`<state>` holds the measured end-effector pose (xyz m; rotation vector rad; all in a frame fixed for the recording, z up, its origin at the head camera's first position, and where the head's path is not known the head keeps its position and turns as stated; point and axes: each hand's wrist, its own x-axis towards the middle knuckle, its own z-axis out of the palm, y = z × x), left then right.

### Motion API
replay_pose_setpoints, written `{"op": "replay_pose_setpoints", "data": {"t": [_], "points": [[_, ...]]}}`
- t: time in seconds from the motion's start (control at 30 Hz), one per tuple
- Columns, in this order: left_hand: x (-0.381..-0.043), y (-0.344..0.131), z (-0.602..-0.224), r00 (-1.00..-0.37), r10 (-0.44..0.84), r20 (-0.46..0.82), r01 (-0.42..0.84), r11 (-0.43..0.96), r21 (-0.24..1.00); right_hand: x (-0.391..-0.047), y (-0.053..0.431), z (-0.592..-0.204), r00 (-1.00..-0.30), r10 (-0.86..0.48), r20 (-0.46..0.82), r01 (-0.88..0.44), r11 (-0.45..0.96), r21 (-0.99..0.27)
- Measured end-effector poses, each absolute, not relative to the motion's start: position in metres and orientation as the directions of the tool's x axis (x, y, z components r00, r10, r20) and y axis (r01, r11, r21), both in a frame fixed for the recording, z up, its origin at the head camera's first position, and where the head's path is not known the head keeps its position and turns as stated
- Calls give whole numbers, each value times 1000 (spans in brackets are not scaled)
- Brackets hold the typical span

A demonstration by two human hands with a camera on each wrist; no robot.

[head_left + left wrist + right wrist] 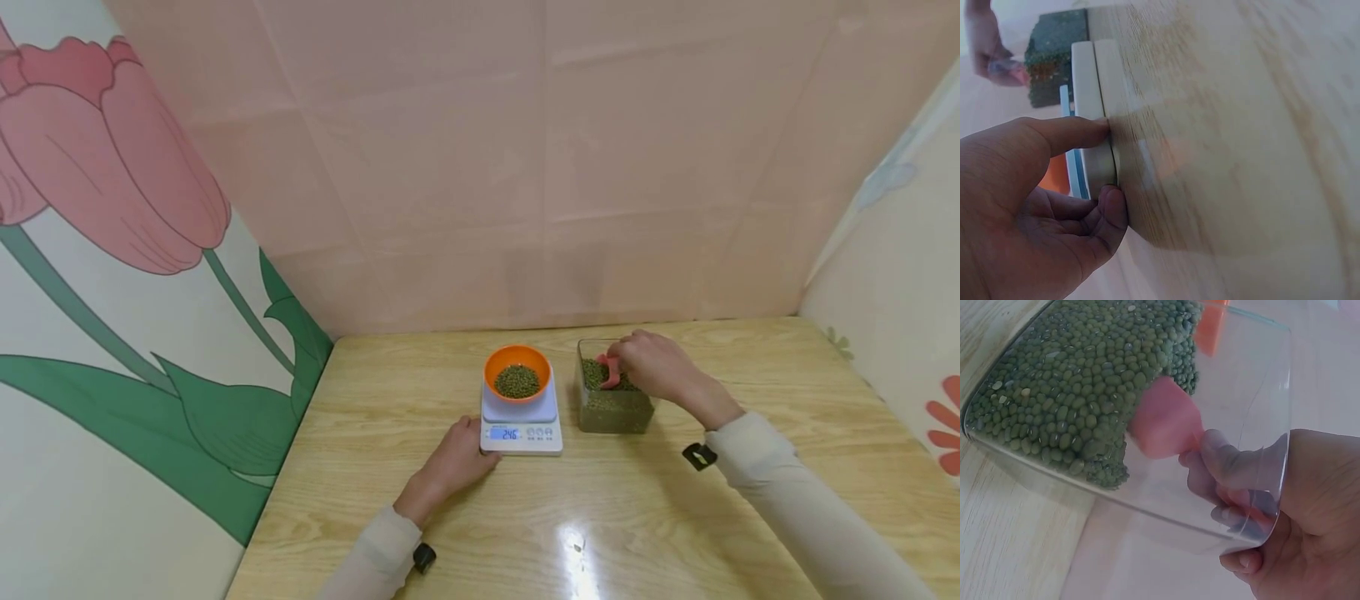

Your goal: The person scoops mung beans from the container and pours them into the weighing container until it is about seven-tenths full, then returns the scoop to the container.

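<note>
My right hand (655,364) reaches into a clear plastic box (1272,375) and grips the handle of a pink scoop (1166,419). The scoop's bowl is pushed against the mung beans (1066,387) in the box. On the table, left of the box, is a white kitchen scale (551,446) with its display lit. An orange bowl (491,358) on the scale's platform has mung beans in its bottom. My left hand (1041,212) holds the scale's near left corner, thumb on the front edge and curled fingers at the side.
The wooden table (360,467) runs back to a pink sheet-covered wall (450,167). A wall with painted tulips (135,167) borders the left side, and a pale wall (900,292) the right. A black wrist device (700,456) hangs by the right sleeve.
</note>
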<state>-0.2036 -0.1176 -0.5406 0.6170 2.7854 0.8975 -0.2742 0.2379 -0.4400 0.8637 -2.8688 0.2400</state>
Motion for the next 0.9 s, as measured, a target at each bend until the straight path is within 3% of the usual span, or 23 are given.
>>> {"op": "replay_pose_setpoints", "data": {"t": [0.9], "points": [[-201, -116, -535, -905, 424, -22, 335, 746, 575, -267, 258, -442, -864, -460, 206, -502, 820, -275]]}}
